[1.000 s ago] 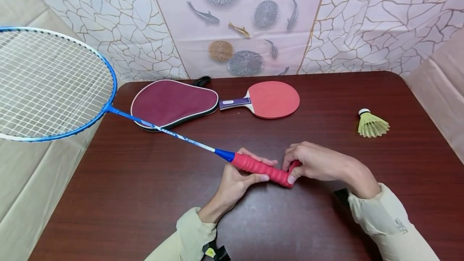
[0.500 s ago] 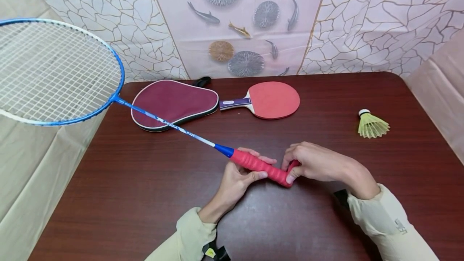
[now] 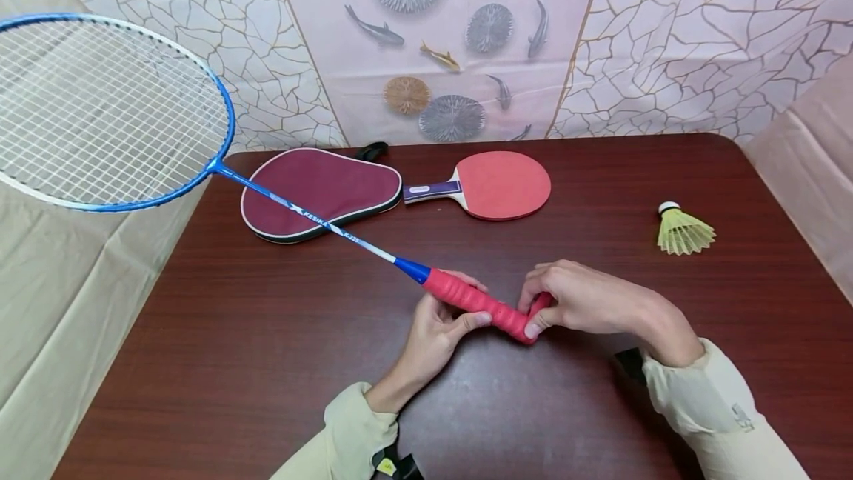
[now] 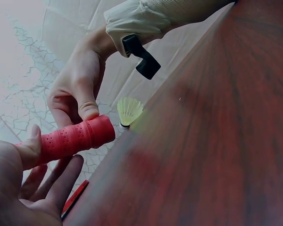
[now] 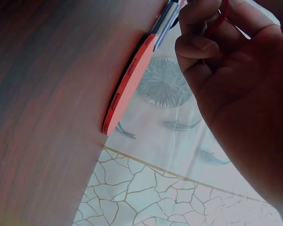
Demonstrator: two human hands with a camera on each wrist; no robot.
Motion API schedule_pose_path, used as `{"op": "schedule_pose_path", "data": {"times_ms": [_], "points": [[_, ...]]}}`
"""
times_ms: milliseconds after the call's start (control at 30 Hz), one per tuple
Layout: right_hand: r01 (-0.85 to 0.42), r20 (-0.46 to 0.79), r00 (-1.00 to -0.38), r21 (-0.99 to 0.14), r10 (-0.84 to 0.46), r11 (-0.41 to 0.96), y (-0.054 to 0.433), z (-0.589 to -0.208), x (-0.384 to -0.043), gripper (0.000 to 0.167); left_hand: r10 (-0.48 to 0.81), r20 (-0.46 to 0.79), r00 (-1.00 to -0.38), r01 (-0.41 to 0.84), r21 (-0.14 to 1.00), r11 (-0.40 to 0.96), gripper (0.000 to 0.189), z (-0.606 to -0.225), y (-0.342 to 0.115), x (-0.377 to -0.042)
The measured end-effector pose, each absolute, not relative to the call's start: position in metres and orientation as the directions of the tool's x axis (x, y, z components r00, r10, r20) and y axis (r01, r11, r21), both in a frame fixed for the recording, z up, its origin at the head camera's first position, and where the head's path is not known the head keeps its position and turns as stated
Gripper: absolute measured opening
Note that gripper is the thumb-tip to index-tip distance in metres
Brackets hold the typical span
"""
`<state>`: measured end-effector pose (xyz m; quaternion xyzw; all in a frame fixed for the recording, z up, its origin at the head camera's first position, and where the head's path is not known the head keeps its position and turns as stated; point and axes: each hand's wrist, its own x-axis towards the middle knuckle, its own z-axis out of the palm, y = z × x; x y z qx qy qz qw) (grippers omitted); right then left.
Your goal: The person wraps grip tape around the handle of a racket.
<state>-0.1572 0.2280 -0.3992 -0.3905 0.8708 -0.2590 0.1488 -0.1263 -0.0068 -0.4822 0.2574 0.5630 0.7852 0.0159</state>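
A blue and white badminton racket (image 3: 309, 218) slants across the head view, its strung head raised at the left. Red, ridged tape wraps its handle (image 4: 75, 140). My left hand (image 3: 429, 335) holds the handle from below, the thumb lying along the near side and the other fingers behind it. At the butt end my right hand (image 3: 586, 298) pinches a loose loop of red grip tape (image 3: 540, 304), its thumb against the handle. A thin red strip of that tape also shows between the curled right fingers (image 5: 203, 44) in the right wrist view.
On the brown table (image 3: 300, 406), a maroon paddle case (image 3: 320, 187) lies under the racket shaft in the head view. Beside it is a red table tennis paddle (image 3: 504, 185). A yellow shuttlecock (image 3: 683, 231) lies at the right. Patterned cloth (image 3: 220, 58) hangs behind.
The racket's head has swung upward and a little to the right, the shaft tilting with it. Both hands stay nearly in place at the handle, the left fingers shifting slightly.
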Motion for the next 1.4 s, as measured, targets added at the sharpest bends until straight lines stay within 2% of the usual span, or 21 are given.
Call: {"op": "schedule_pose_path", "data": {"times_ms": [133, 333, 433, 600, 833, 1067, 1233, 1400], "points": [[-0.589, -0.070, -0.664, -0.564, -0.744, 0.578, 0.227, -0.399, -0.157, 0.019, 0.278, 0.378, -0.883, 0.295, 0.908, -0.298, 0.049, -0.481, -0.008, -0.126], [-0.554, -0.067, -0.706, -0.568, -0.705, 0.609, 0.225, -0.397, -0.155, 0.023, 0.242, 0.348, -0.906, 0.239, 0.891, -0.386, 0.056, -0.481, -0.010, -0.124], [-0.544, -0.063, -0.719, -0.569, -0.692, 0.617, 0.224, -0.397, -0.155, 0.025, 0.237, 0.344, -0.909, 0.226, 0.882, -0.412, 0.054, -0.480, -0.011, -0.123], [-0.546, -0.064, -0.728, -0.548, -0.683, 0.633, 0.220, -0.398, -0.155, 0.029, 0.235, 0.377, -0.896, 0.272, 0.884, -0.379, 0.045, -0.479, -0.013, -0.123], [-0.552, -0.072, -0.739, -0.506, -0.670, 0.663, 0.213, -0.402, -0.154, 0.037, 0.280, 0.418, -0.864, 0.246, 0.837, -0.489, 0.054, -0.480, -0.008, -0.122], [-0.572, -0.033, -0.743, -0.486, -0.668, 0.661, 0.208, -0.406, -0.152, 0.046, 0.248, 0.397, -0.883, 0.235, 0.834, -0.498, 0.042, -0.481, -0.005, -0.123], [-0.533, -0.058, -0.734, -0.568, -0.676, 0.627, 0.213, -0.404, -0.154, 0.042, 0.243, 0.393, -0.887, 0.249, 0.848, -0.467, 0.039, -0.482, -0.005, -0.124], [-0.535, -0.037, -0.690, -0.647, -0.723, 0.544, 0.224, -0.399, -0.158, 0.024, 0.228, 0.384, -0.895, 0.243, 0.847, -0.472, 0.038, -0.482, -0.005, -0.124]]}}
